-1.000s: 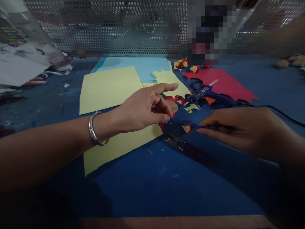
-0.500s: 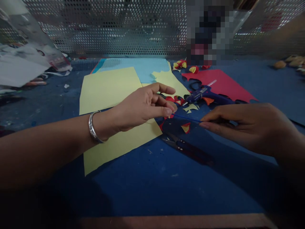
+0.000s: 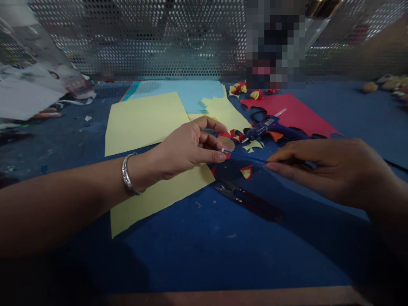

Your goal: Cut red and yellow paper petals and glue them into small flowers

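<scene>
A thin blue stick [image 3: 245, 156] spans the gap between my two hands above the table. My right hand [image 3: 325, 170] pinches its right end between thumb and forefinger. At the other end, by a small pale yellow band, my left hand [image 3: 185, 148] has its thumb and fingertips closed on it, with the forefinger curved above. A silver bangle [image 3: 127, 173] circles my left wrist. Below the stick lie dark-handled thread snips [image 3: 255, 204] and a red-and-yellow scrap [image 3: 246, 172]. Just beyond is a blue glue gun [image 3: 270, 127], its nozzle pointing left.
Yellow sheets [image 3: 143, 123] lie under and behind my left arm, with a light blue sheet [image 3: 181, 93] farther back. A cut red sheet [image 3: 290, 108] is behind the glue gun. Small red-and-yellow pieces [image 3: 255, 94] sit near the perforated metal panel [image 3: 153, 46]. A bottle [image 3: 47, 55] stands left.
My left fingertips have shifted slightly left and down, and the yellow band on the blue stick now shows beside them. My right hand has barely moved and keeps its pinch.
</scene>
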Demonstrator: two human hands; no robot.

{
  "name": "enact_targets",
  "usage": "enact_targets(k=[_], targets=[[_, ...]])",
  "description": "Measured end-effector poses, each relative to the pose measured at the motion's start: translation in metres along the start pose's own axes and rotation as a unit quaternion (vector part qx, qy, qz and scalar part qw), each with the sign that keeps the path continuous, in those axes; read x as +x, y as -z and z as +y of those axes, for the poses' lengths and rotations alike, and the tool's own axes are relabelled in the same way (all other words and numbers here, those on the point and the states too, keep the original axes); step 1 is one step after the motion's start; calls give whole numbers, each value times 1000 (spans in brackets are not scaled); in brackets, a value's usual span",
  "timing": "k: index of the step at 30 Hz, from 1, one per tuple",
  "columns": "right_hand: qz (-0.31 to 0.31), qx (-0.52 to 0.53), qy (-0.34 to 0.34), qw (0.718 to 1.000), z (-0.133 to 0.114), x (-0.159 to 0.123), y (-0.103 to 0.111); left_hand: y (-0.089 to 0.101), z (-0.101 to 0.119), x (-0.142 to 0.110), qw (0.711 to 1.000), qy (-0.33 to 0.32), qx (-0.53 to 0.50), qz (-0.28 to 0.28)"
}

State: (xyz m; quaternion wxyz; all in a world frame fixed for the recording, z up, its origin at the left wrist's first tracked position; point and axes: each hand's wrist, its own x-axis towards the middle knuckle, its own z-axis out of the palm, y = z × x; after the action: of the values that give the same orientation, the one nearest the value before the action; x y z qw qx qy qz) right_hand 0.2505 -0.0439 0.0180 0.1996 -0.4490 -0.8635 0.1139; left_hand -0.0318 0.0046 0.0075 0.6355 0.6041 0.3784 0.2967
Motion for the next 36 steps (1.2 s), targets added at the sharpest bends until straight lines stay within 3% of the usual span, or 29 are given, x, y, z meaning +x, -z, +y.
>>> enact_targets(k=[9,14,18,23,31,36], targets=[[45,-5,12,999,-1,6,0,2,-8,4,998,-49,-9,39],[46,-3,-19,999,3,6,3,3,-8,5,997,-31,-4,73],[40,8,-36,999,5,5,2,3,-8,4,997,-60,32,32],[19,30,-43,998,5,7,0,-1,-9,3,998,-63,3,-5],[14,36,-56,998,3,6,0,-5,-7,1,998,-19,-41,41],[7,16,-72,997,8,6,1,-2,-7,5,991,-20,-64,117]])
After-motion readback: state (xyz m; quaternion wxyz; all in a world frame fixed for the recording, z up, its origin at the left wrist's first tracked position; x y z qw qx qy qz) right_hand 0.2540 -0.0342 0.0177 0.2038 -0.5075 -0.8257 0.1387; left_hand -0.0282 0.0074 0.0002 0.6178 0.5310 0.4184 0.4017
